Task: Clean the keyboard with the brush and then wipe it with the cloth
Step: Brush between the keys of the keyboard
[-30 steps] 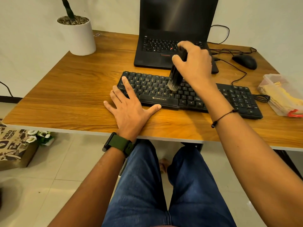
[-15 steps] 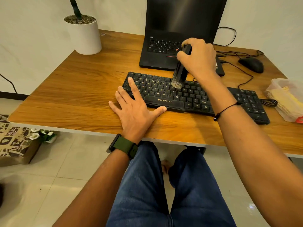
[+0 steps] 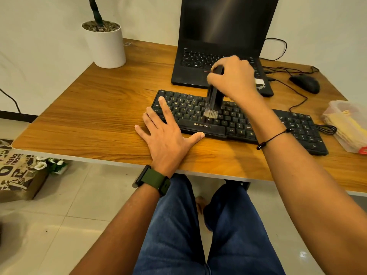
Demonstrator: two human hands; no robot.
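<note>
A black keyboard [image 3: 234, 121] lies across the wooden desk [image 3: 99, 108] in front of me. My right hand [image 3: 232, 78] grips a black brush [image 3: 213, 100] by its handle, and the pale bristle tips touch the keys near the middle of the letter rows. My left hand [image 3: 167, 133] lies flat with fingers spread, pressing on the keyboard's left end and the desk beside it. A yellow cloth [image 3: 349, 128] sits inside a clear plastic bag at the desk's right edge.
An open black laptop [image 3: 220, 42] stands behind the keyboard. A black mouse [image 3: 304, 83] with cables lies at the back right. A white plant pot [image 3: 104, 44] stands at the back left corner. A printed paper bag [image 3: 17, 173] sits on the floor to the left.
The brush has swept a little nearer to me along the keys, from the upper rows to the lower letter rows. My left hand stays flat in place. The camera shifted slightly.
</note>
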